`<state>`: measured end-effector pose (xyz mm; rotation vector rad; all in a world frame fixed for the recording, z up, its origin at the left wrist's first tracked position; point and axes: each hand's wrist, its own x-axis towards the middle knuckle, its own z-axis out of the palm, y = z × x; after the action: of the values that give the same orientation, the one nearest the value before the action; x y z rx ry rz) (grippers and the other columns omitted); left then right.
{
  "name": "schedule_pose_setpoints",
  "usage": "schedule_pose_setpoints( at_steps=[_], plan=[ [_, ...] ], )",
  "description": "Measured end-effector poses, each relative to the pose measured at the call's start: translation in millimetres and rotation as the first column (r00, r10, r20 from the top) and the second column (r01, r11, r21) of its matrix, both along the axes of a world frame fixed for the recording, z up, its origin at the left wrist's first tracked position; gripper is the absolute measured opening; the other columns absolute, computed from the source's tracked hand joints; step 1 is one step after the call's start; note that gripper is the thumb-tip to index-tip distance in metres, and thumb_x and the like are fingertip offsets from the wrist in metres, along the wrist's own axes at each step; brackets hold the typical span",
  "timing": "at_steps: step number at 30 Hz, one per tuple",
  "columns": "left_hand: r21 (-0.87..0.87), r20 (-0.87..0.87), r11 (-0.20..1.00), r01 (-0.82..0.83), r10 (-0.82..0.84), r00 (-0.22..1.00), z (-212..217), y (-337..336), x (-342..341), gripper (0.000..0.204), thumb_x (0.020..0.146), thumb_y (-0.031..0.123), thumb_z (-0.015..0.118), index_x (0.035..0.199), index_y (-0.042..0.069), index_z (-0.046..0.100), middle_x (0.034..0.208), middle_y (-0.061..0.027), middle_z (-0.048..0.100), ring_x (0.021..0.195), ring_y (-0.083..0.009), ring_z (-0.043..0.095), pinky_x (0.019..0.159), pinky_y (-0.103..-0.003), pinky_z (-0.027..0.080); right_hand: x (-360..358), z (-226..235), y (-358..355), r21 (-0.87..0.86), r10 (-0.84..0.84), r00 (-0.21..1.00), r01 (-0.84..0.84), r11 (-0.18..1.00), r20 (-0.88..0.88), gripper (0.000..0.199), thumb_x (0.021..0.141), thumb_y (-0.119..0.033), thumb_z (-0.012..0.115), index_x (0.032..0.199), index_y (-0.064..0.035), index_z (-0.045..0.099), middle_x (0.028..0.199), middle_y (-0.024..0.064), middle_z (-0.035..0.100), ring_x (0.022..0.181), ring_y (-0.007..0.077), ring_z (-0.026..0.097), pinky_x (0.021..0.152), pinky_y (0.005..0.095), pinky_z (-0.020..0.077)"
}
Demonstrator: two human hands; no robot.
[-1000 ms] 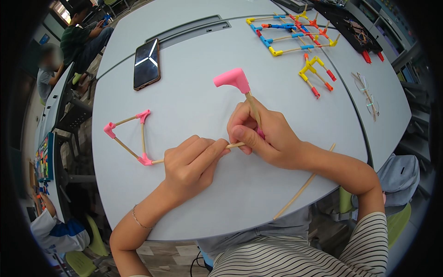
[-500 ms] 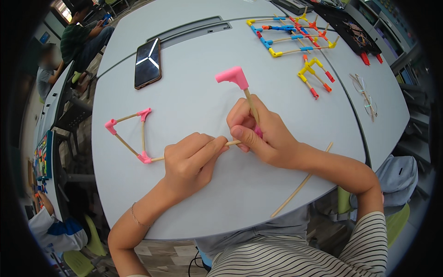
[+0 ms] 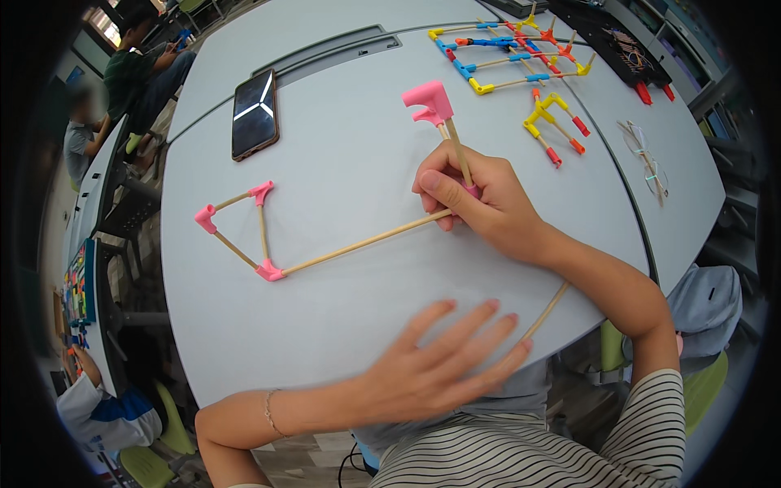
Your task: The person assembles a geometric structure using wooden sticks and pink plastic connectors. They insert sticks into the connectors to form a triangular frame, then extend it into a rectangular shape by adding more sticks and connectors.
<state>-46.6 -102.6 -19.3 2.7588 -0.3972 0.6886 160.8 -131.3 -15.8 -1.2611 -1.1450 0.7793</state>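
Observation:
My right hand (image 3: 476, 191) is closed round a pink corner connector (image 3: 470, 190) that its fingers partly hide. Short wooden sticks rise from there to more pink connectors (image 3: 429, 102) above the hand. A long wooden stick (image 3: 366, 243) runs from this grip down to the left, into a triangle of short sticks (image 3: 236, 250) joined by pink connectors (image 3: 269, 271). My left hand (image 3: 451, 358) is empty, fingers spread and somewhat blurred, over the near table edge. Close to its fingertips lies a loose wooden stick (image 3: 547, 311), partly covered by my right forearm.
A phone (image 3: 255, 115) lies at the far left of the white table (image 3: 342, 179). At the far right stand a stick frame with blue and yellow connectors (image 3: 482, 88) and a smaller yellow piece (image 3: 556, 128). Glasses (image 3: 647, 163) rest farther right. Other people sit at the left.
My left hand has let go of the long stick and swung down and right toward the loose stick. My right hand has risen slightly with the pink connectors, and a second upper connector now shows.

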Motion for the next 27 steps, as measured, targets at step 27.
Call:
schedule_pose_setpoints(
  at_steps=[27],
  plan=[
    [0.099,-0.061,0.995,-0.004,0.01,0.998,19.5,14.4,3.5,0.037,0.071,0.001,0.067,0.107,-0.011,0.066,0.095,-0.0149,0.06,0.081,-0.0266,0.062,0.07,-0.035,0.052,14.0,-1.6,3.0,0.199,-0.253,0.903,0.193,0.961,0.346,0.051,0.09,0.005,0.046,0.14,-0.0018,0.045,0.129,0.0123,0.053,0.094,0.0169,0.063,0.077,0.027,0.0528]
  ],
)
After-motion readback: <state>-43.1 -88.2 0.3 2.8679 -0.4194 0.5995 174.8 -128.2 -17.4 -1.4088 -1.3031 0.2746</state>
